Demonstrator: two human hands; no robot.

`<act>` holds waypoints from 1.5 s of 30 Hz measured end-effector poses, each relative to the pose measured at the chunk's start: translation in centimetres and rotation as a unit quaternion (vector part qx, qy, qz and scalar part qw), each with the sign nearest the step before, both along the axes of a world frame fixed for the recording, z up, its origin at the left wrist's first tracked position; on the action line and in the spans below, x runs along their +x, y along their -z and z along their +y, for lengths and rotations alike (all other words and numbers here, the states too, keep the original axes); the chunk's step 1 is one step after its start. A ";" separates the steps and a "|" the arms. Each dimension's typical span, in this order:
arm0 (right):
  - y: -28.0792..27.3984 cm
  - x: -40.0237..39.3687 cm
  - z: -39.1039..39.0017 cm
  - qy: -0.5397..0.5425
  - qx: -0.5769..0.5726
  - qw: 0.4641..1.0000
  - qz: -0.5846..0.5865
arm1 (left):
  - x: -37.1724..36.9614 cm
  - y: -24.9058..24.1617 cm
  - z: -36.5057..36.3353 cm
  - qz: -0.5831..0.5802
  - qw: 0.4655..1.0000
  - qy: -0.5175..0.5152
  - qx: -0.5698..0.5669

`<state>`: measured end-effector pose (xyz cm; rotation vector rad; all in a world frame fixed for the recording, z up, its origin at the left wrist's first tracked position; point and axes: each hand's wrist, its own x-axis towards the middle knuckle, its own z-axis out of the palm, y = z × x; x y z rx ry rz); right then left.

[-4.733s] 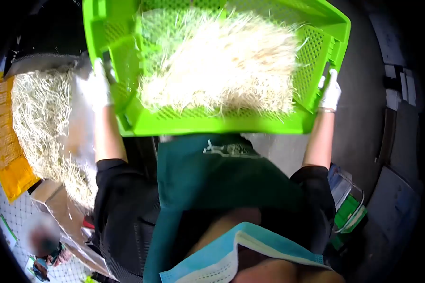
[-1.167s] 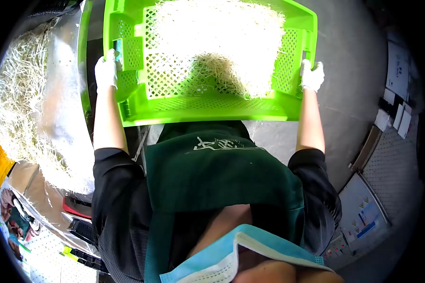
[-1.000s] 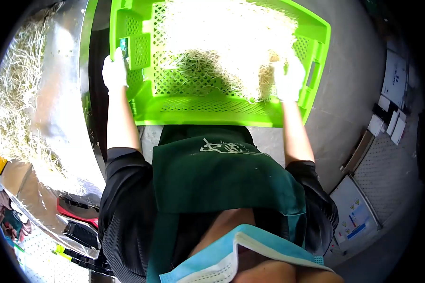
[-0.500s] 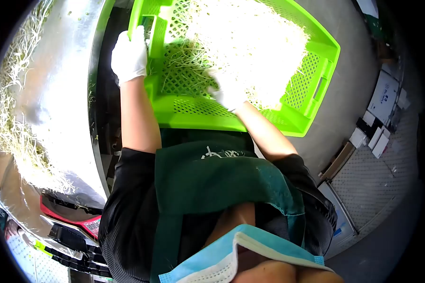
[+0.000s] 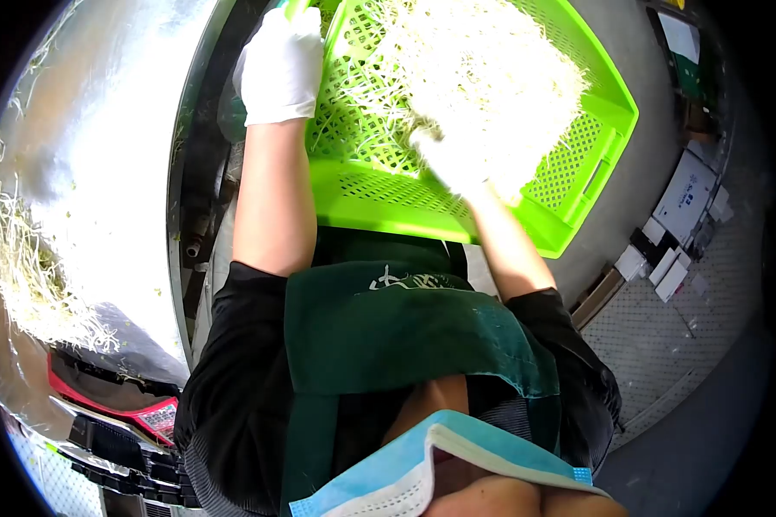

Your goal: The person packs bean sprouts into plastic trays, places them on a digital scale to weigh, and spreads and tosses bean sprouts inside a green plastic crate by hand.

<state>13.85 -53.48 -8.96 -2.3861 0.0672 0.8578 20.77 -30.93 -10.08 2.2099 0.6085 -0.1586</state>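
Observation:
A bright green plastic basket (image 5: 405, 222) with lattice sides and floor is in front of my body. Pale bean sprouts (image 5: 491, 77) with green flecks are heaped in it, mostly toward its right side and washed out by glare. My left hand (image 5: 282, 73), in a white glove, is closed around the basket's left rim. Inside the basket, my right hand (image 5: 454, 162), gloved too, touches the lower left edge of the heap. Its fingers are blurred and partly lost in the glare, so I cannot make out their grip.
To the left stands a shiny metal table (image 5: 125, 172) with loose sprouts (image 5: 39, 284) along its far side. A red-edged crate (image 5: 112, 401) and black crates (image 5: 129, 461) are at lower left. Boxes and cartons (image 5: 685, 198) lie on the floor at right.
The basket has shifted a little to the right with my left hand on its rim. My right hand has moved slightly right along the sprouts. The metal table shows more of its surface.

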 end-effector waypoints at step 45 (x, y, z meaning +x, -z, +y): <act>8.6 3.7 7.9 -0.033 -0.063 0.997 0.000 | -0.5 -0.2 0.5 -0.037 0.999 0.026 0.019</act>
